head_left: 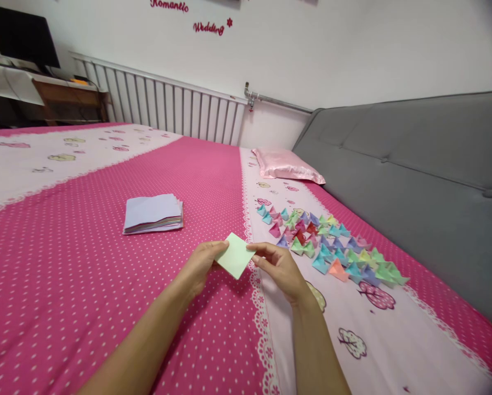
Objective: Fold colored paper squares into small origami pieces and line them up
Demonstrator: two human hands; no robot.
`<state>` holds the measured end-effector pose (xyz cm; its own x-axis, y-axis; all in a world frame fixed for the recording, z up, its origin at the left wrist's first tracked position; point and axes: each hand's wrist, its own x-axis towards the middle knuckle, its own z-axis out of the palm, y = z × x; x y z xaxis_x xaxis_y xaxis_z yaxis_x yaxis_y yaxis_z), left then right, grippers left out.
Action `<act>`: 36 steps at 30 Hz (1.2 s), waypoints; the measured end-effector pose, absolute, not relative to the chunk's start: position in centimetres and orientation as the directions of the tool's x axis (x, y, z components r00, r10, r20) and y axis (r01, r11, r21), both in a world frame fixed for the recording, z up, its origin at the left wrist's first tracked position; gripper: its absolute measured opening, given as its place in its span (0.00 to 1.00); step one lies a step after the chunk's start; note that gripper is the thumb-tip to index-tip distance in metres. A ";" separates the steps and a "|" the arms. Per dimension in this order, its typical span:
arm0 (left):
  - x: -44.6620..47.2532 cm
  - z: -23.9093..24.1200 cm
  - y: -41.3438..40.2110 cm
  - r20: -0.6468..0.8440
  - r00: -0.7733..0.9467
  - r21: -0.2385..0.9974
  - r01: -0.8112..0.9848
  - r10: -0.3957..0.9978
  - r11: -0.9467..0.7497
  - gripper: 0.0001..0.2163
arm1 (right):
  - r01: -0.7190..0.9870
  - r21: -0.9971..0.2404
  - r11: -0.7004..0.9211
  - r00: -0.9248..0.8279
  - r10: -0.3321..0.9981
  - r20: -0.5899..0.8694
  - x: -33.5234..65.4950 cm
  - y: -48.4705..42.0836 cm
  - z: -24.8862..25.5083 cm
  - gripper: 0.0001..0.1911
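Note:
A small pale green square of paper (235,256) is held up between my two hands, above the bed. My left hand (203,264) pinches its left corner between thumb and fingers. At the right corner, my right hand (279,267) grips the paper with thumb and forefinger. Whether the square is folded in layers I cannot tell. Several folded paper boats (338,270) in many colours stand in a cluster to the right of my right hand. To the left, a stack of paper sheets (153,213) with a pale lilac top lies on the pink cover.
The bed cover (213,175) is pink with white dots and lace-edged printed bands. A pink pillow (287,164) rests near the grey headboard (410,159). Behind the bed are a white radiator (159,101) and a desk (71,99) with a monitor (21,37).

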<state>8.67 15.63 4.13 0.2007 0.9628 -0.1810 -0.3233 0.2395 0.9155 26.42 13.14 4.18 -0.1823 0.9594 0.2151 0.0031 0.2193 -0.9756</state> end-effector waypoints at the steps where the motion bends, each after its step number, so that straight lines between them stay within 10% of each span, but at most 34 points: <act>1: 8.7 4.1 15.6 -0.182 0.201 0.914 -0.326 0.963 0.241 0.07 | 0.003 -0.976 0.219 -0.177 0.960 0.215 26.4 13.2 4.2 0.11; 36: 8.8 4.0 15.7 -0.188 0.185 0.907 -0.343 0.965 0.243 0.07 | -0.034 -0.982 0.185 -0.150 0.971 0.188 26.1 13.3 4.0 0.13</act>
